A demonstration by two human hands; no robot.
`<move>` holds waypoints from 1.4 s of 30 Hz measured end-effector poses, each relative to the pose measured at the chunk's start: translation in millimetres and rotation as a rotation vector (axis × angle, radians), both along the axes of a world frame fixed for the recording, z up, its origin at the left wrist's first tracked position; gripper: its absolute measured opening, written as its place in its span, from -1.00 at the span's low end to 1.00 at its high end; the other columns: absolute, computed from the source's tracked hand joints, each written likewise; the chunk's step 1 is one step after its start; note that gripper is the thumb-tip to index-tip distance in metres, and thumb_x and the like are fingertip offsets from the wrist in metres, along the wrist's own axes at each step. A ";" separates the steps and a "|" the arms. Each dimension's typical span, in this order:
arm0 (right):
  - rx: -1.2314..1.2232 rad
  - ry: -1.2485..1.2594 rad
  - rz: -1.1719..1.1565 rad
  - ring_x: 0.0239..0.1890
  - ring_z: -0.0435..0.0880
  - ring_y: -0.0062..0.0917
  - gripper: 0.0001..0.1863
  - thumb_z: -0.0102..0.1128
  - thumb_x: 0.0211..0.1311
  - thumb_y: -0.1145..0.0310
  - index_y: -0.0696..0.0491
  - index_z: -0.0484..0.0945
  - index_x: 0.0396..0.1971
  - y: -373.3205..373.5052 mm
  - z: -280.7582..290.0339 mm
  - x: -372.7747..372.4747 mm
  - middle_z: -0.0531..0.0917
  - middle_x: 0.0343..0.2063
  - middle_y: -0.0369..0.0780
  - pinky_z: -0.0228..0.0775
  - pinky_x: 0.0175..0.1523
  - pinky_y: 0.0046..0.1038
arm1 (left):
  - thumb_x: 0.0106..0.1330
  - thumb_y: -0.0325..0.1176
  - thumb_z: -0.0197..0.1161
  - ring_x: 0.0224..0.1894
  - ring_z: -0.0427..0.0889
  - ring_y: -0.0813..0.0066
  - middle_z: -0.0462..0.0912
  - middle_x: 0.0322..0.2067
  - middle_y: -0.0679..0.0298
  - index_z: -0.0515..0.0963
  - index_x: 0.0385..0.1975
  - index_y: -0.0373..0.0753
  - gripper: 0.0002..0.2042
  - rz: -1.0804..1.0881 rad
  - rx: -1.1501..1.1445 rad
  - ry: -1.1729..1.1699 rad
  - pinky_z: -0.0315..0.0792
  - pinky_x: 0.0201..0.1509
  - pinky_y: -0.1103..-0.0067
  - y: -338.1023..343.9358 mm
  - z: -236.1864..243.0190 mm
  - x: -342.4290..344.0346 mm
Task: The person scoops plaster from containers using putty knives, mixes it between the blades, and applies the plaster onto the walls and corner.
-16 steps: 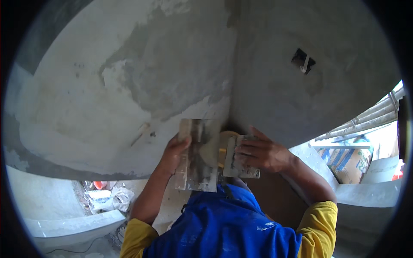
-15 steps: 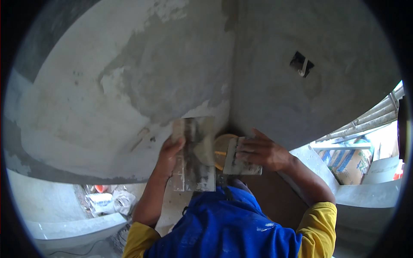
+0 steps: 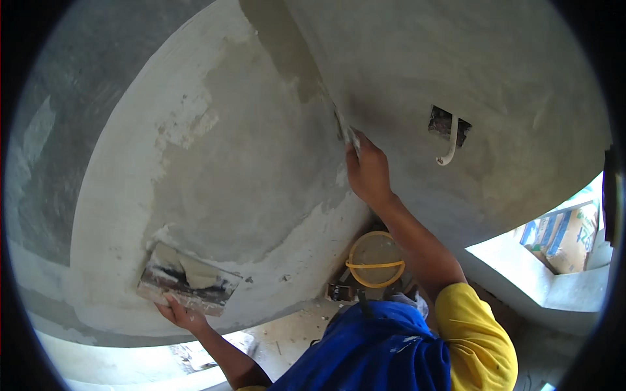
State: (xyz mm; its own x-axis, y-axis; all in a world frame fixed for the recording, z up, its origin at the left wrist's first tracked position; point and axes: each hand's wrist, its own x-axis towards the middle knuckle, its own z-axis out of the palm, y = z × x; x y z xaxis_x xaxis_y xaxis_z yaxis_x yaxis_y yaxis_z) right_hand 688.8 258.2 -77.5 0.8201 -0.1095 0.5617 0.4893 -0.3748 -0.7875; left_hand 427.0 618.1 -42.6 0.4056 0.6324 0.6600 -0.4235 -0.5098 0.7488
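Note:
Low at the left, my left hand (image 3: 182, 314) is closed on the near edge of a rectangular plastering trowel (image 3: 225, 283), held face up and tilted. A lump of grey-beige putty (image 3: 199, 270) lies on the plate. Farther up, my right hand (image 3: 370, 171) grips a scraper (image 3: 347, 127), seen nearly edge-on, with its blade against the wall by the inside corner. Above the blade, a darker, damp-looking strip of putty (image 3: 283, 49) runs along that corner. The left wall (image 3: 241, 169) carries a large grey patch with paler, rough edges.
A round bucket (image 3: 376, 277) with a yellow rim and handle stands on the floor at the corner's foot. In the right wall, a square hole (image 3: 448, 127) has a white conduit sticking out. A cardboard box (image 3: 570, 238) shows through the opening at right.
My hands have moved apart from in front of my body. The left has carried the trowel left; the right has raised the scraper to the wall corner. The view has shifted, showing more of the bucket.

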 end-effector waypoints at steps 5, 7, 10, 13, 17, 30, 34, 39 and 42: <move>-0.112 0.038 -0.136 -0.21 0.62 -0.06 -0.53 0.04 0.08 0.60 0.26 0.36 0.07 32.2 22.4 40.5 0.58 -0.15 0.11 0.50 -0.13 -0.23 | 0.42 -0.16 -0.02 0.19 0.31 0.15 0.22 0.21 -0.06 0.14 0.26 -0.43 -0.45 0.177 0.372 0.052 0.26 0.23 0.29 66.3 -34.5 -25.3; -0.151 -0.014 -0.245 -0.15 0.62 -0.10 -0.51 0.03 0.08 0.59 0.28 0.34 0.09 51.1 13.0 51.6 0.55 -0.07 0.11 0.55 -0.19 -0.23 | 0.40 -0.10 0.01 0.18 0.32 0.14 0.23 0.20 -0.07 0.24 0.19 -0.46 -0.45 0.222 0.295 0.091 0.27 0.23 0.26 70.6 -38.3 -27.9; -0.284 -0.044 -0.421 -0.04 0.61 -0.13 -0.47 0.00 0.09 0.58 0.31 0.28 0.14 85.3 2.2 59.9 0.48 0.05 0.12 0.61 -0.27 -0.25 | 0.41 -0.13 0.02 0.13 0.38 0.08 0.28 0.15 -0.07 0.31 0.16 -0.38 -0.52 0.380 0.768 0.194 0.31 0.19 0.26 68.9 -32.9 -27.9; -0.354 -0.079 -0.376 0.00 0.58 -0.08 -0.44 -0.01 0.08 0.58 0.31 0.26 0.17 101.6 -12.4 37.6 0.45 0.09 0.13 0.62 -0.24 -0.26 | 0.38 -0.16 0.08 0.10 0.42 0.02 0.32 0.09 -0.07 0.33 0.19 -0.28 -0.54 0.428 0.775 0.252 0.35 0.16 0.25 82.5 -35.5 -36.0; -0.338 -0.269 -0.118 0.12 0.50 -0.07 -0.45 0.01 0.10 0.54 0.23 0.30 0.18 68.4 -44.2 15.3 0.40 0.16 0.08 0.48 0.08 -0.18 | 0.37 -0.19 0.10 0.12 0.40 -0.02 0.34 0.07 -0.05 0.31 0.20 -0.28 -0.53 0.399 0.845 0.187 0.38 0.12 0.19 46.7 -14.6 -19.5; -0.418 -0.614 -0.155 0.28 0.30 -0.19 -0.55 0.01 0.16 0.46 0.05 0.43 0.11 33.2 -80.1 99.0 0.34 0.22 -0.06 0.25 0.32 -0.18 | 0.35 -0.02 0.00 0.08 0.39 0.07 0.32 0.09 -0.03 0.19 0.22 -0.32 -0.42 0.277 0.401 0.262 0.35 0.15 0.18 26.1 2.7 -26.7; -0.512 -0.448 -0.101 0.30 0.27 -0.20 -0.52 -0.06 0.24 0.39 0.01 0.31 0.20 16.8 -161.9 94.6 0.31 0.24 -0.11 0.15 0.38 -0.21 | 0.41 0.15 -0.23 -0.08 0.57 0.15 0.47 -0.01 -0.02 0.26 0.19 -0.31 -0.37 0.350 0.687 0.361 0.60 -0.04 0.28 -14.6 19.0 7.4; -0.596 -0.396 -0.043 0.31 0.26 -0.23 -0.53 -0.07 0.24 0.42 0.09 0.32 0.18 8.4 -157.1 76.9 0.29 0.26 -0.11 0.14 0.39 -0.22 | 0.42 0.13 -0.25 -0.09 0.59 0.16 0.48 0.01 -0.03 0.24 0.21 -0.33 -0.37 0.374 0.644 0.204 0.61 -0.05 0.27 -13.6 18.6 7.3; -0.446 -0.501 -0.038 0.32 0.26 -0.24 -0.51 -0.07 0.22 0.45 0.13 0.29 0.20 12.1 -94.4 74.4 0.27 0.28 -0.10 0.12 0.39 -0.21 | 0.39 0.17 -0.24 -0.07 0.58 0.12 0.47 0.02 -0.05 0.24 0.20 -0.36 -0.33 0.738 1.374 0.445 0.60 -0.04 0.29 -10.0 26.2 3.4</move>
State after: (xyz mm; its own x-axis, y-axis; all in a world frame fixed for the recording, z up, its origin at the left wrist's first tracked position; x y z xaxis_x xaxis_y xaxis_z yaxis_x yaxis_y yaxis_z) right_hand 763.2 270.3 -171.9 0.4485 0.1971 0.8718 0.7353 -0.6359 -0.2345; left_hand 430.5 608.1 -16.5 0.6007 -0.1704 0.7811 0.3179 -0.8456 -0.4289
